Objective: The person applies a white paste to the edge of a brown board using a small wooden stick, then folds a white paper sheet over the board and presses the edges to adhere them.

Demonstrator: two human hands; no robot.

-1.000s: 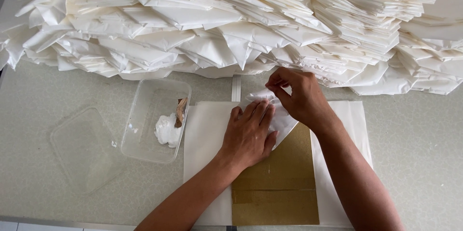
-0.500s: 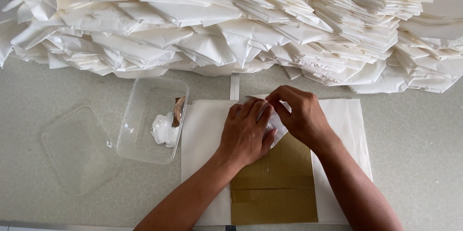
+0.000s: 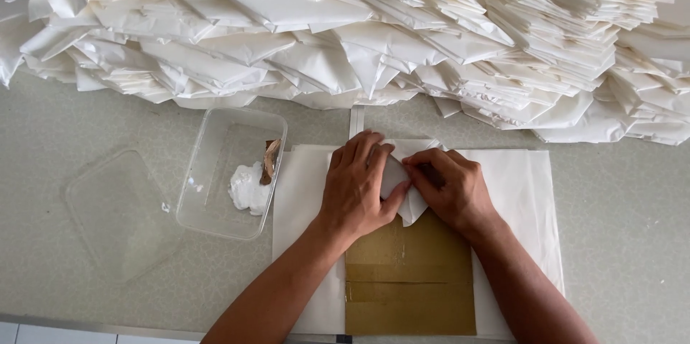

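Note:
My left hand lies flat, fingers together, pressing a folded white paper piece against a brown cardboard template. Beside it, my right hand pinches the same folded paper at its right side, fingers curled onto the fold. Both hands touch each other over the paper. Under the cardboard lies a flat stack of white paper sheets.
A clear plastic tub left of the sheets holds white paste and a small brown stick. Its clear lid lies further left. A big heap of folded white paper pieces fills the far side of the grey table.
My right hand came down from a raised pinch and closed in beside my left hand on the fold. The left hand slid slightly up over the paper.

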